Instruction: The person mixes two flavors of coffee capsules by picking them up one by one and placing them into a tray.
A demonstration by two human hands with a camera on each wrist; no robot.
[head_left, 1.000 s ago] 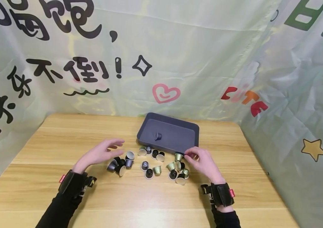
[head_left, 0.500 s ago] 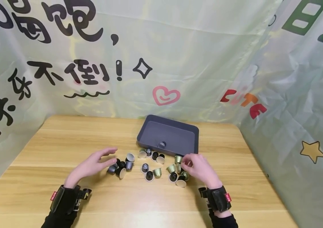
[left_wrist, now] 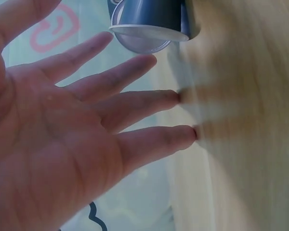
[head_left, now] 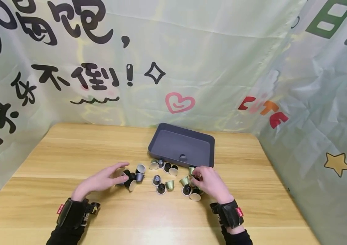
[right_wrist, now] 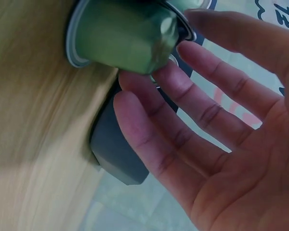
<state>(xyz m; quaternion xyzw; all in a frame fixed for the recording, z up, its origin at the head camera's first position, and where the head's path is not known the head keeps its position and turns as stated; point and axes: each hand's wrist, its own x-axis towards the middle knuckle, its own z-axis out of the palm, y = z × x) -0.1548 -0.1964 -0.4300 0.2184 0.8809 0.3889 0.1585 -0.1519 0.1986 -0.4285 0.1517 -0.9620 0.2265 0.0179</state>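
Note:
My left hand (head_left: 99, 178) hovers with spread fingers over the left side of a cluster of black and dark blue coffee capsules (head_left: 131, 185). In the left wrist view its palm (left_wrist: 58, 120) shows nothing held, and a dark blue capsule (left_wrist: 151, 14) stands near the fingertips. My right hand (head_left: 211, 185) is over the right-hand cluster of green and black capsules (head_left: 184, 181). Its thumb and index fingertip meet either side of a dark-rimmed capsule (right_wrist: 184, 21), which is partly hidden. A green capsule (right_wrist: 125, 36) lies just beside the other fingers.
A dark grey tray (head_left: 180, 141) stands at the back of the wooden table (head_left: 99, 217), with one capsule (head_left: 183, 157) near its front edge. Several more capsules (head_left: 161, 189) lie between the hands and along the tray's front. A printed cloth (head_left: 216, 68) hangs behind.
My right hand has moved left and nearer, from beside the tray's corner onto the cluster. The left hand has drawn slightly back. The capsule in the tray has rolled right and forward.

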